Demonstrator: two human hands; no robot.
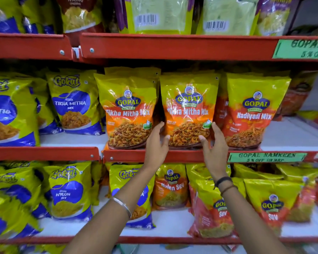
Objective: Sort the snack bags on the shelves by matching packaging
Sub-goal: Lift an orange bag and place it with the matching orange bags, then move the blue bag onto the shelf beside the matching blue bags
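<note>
An orange-and-yellow Gopal Tikha Mitha Mix bag (188, 110) stands upright on the middle shelf (125, 156). My left hand (156, 143) grips its lower left edge, thumb on the front. My right hand (216, 147) grips its lower right edge the same way. A matching Gopal Tikha Mitha Mix bag (128, 114) stands just to its left, with more like it behind. To the right stands a red-and-yellow Gopal Nadiyadi Mix bag (253, 114). Blue-and-yellow Gokul Tikha Mitha Mix bags (73, 103) fill the shelf's left part.
The lower shelf holds Gokul Nylon Sev bags (68, 193), a Gopal Nylon Sev bag (171, 187) and Gopal Sev bags (272, 208). The top shelf carries more bags, some turned back to front (160, 13). A bare white shelf surface (292, 134) lies right of the Nadiyadi bag.
</note>
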